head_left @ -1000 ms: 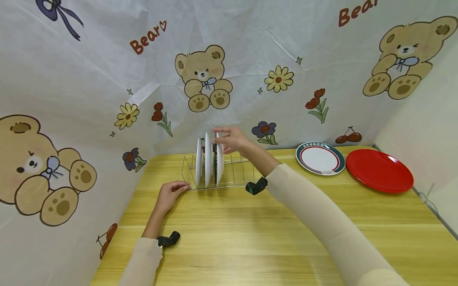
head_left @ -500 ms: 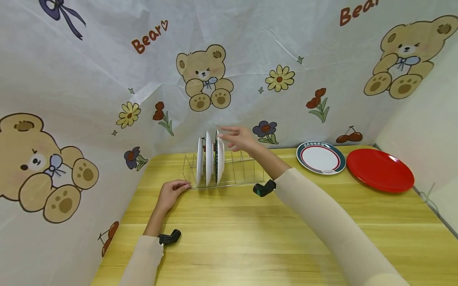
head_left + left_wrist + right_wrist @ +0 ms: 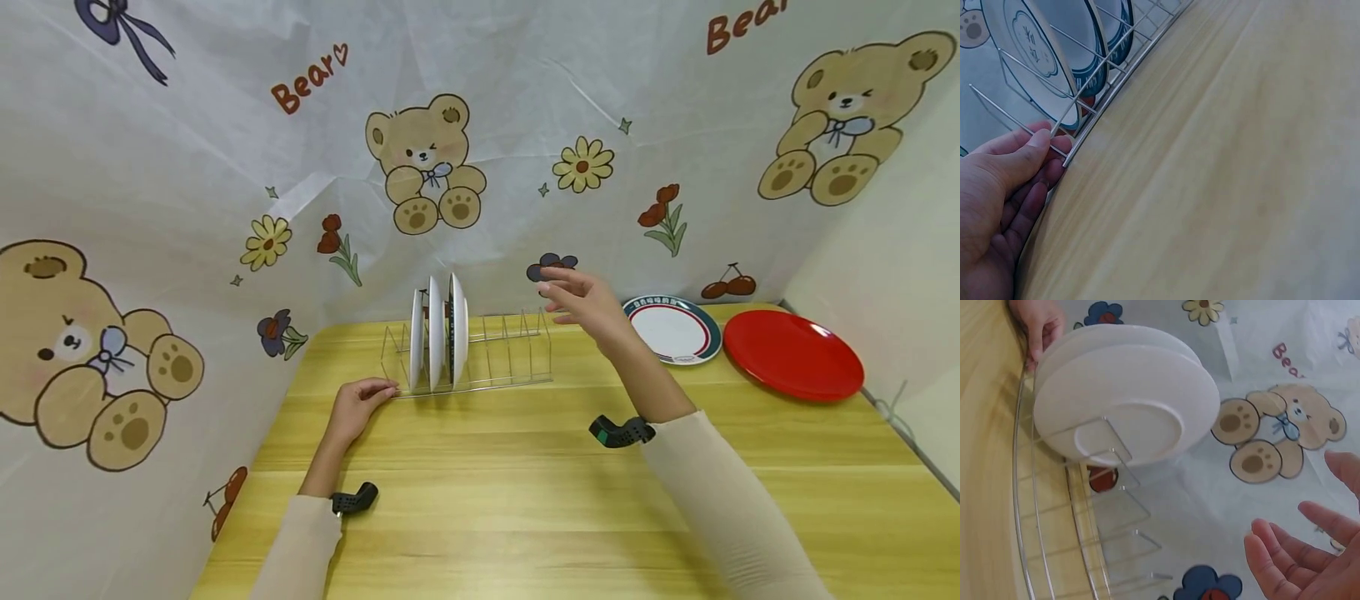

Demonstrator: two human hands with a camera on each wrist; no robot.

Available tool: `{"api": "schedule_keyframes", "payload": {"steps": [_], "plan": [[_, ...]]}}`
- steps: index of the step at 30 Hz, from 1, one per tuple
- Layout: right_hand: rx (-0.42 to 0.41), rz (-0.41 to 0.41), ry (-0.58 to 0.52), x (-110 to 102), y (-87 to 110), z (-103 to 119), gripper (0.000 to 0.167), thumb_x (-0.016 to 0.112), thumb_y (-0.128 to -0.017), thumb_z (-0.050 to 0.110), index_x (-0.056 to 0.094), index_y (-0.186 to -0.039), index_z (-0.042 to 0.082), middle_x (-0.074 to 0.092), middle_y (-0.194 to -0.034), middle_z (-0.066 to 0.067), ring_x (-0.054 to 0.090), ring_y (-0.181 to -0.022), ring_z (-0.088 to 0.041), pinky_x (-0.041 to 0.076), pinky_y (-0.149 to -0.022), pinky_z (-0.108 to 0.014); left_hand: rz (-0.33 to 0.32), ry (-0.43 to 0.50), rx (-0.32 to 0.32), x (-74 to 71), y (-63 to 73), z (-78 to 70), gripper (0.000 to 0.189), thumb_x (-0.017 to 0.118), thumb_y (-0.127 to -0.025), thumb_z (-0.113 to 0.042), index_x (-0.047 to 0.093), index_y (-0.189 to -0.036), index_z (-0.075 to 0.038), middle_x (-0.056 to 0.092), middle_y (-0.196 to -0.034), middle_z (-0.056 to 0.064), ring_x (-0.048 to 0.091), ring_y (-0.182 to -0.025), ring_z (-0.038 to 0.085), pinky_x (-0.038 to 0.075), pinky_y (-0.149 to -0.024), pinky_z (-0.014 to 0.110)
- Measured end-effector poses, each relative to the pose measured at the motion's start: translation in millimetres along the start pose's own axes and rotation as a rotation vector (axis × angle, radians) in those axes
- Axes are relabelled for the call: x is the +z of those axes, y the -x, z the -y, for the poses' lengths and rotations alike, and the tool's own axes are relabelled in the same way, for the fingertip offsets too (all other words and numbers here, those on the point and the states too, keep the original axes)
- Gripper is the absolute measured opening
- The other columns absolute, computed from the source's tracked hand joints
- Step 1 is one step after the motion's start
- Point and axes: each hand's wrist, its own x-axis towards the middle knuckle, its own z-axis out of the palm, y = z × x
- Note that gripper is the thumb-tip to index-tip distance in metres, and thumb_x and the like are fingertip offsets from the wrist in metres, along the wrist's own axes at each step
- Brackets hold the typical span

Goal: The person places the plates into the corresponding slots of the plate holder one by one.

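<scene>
A wire dish rack [image 3: 487, 387] stands near the back of the table with three white plates upright in its left half: one leftmost plate [image 3: 416, 346], one middle plate [image 3: 436, 337] and one right plate [image 3: 461, 333]. Dark green patterned rims show on them in the left wrist view. My left hand [image 3: 360, 412] pinches the rack's front left corner between thumb and fingers. To the right of the rack, my right hand [image 3: 592, 315] hangs in the air, fingers spread and holding nothing. In the right wrist view, the right plate's white underside [image 3: 1129, 406] faces that hand.
Flat at the back right of the table lies a white plate [image 3: 666, 330] with a green and red rim, partly behind my right forearm. A red plate [image 3: 793, 354] lies beside it. Behind the table hangs a bear-print cloth [image 3: 510, 217]; a white wall [image 3: 892, 275] borders the right.
My right hand has let go of the right plate and moved to the right, away from the rack. The plate stays upright there. My left hand keeps its place on the rack corner.
</scene>
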Motion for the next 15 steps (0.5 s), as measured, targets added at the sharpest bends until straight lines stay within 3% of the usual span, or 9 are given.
{"api": "schedule_keyframes", "payload": {"steps": [2, 7, 9, 11, 15], "plan": [[0.011, -0.032, -0.014, -9.9, 6.4, -5.4, 0.062, 0.067, -0.099, 0.042, 0.05, -0.151, 0.014, 0.057, -0.141, -0.019, 0.068, -0.099, -0.02, 0.06, -0.088, -0.038, -0.008, 0.0, 0.005, -0.9, -2.4, 7.7, 0.019, 0.069, -0.097, -0.009, 0.076, -0.11, 0.002, 0.075, -0.106, 0.018, 0.072, -0.101, 0.029, 0.055, -0.085, 0.017], [0.058, -0.147, -0.029, -33.7, 20.3, -19.5, 0.068, 0.067, -0.098, 0.046, 0.046, -0.154, 0.014, 0.059, -0.14, -0.017, 0.068, -0.096, -0.014, 0.06, -0.082, -0.028, 0.009, 0.005, -0.003, -3.2, -3.0, 0.0, 0.019, 0.067, -0.098, -0.005, 0.075, -0.111, 0.005, 0.074, -0.108, 0.021, 0.071, -0.104, 0.036, 0.057, -0.088, 0.026], [0.072, -0.193, -0.031, -43.3, 25.0, -25.6, 0.068, 0.067, -0.097, 0.047, 0.047, -0.153, 0.015, 0.061, -0.136, -0.012, 0.068, -0.097, -0.014, 0.06, -0.083, -0.029, 0.006, 0.006, -0.005, -3.0, -2.9, -0.7, 0.019, 0.067, -0.098, -0.004, 0.074, -0.112, 0.007, 0.074, -0.108, 0.023, 0.07, -0.104, 0.04, 0.057, -0.088, 0.026], [0.096, -0.234, -0.015, -53.2, 29.3, -33.1, 0.069, 0.067, -0.096, 0.049, 0.048, -0.153, 0.016, 0.064, -0.13, -0.006, 0.069, -0.098, -0.013, 0.06, -0.083, -0.028, -0.004, 0.017, -0.005, -1.9, -4.7, 10.1, 0.02, 0.068, -0.097, -0.008, 0.076, -0.111, 0.004, 0.075, -0.107, 0.021, 0.071, -0.103, 0.036, 0.056, -0.085, 0.02], [0.146, -0.291, -0.026, -73.3, 37.4, -50.5, 0.071, 0.068, -0.096, 0.048, 0.046, -0.154, 0.013, 0.066, -0.113, 0.007, 0.069, -0.091, -0.007, 0.06, -0.078, -0.023, -0.011, 0.043, -0.014, -0.2, -2.9, 13.2, 0.021, 0.071, -0.096, -0.012, 0.077, -0.11, 0.002, 0.076, -0.104, 0.019, 0.073, -0.099, 0.026, 0.055, -0.083, 0.017]]}}
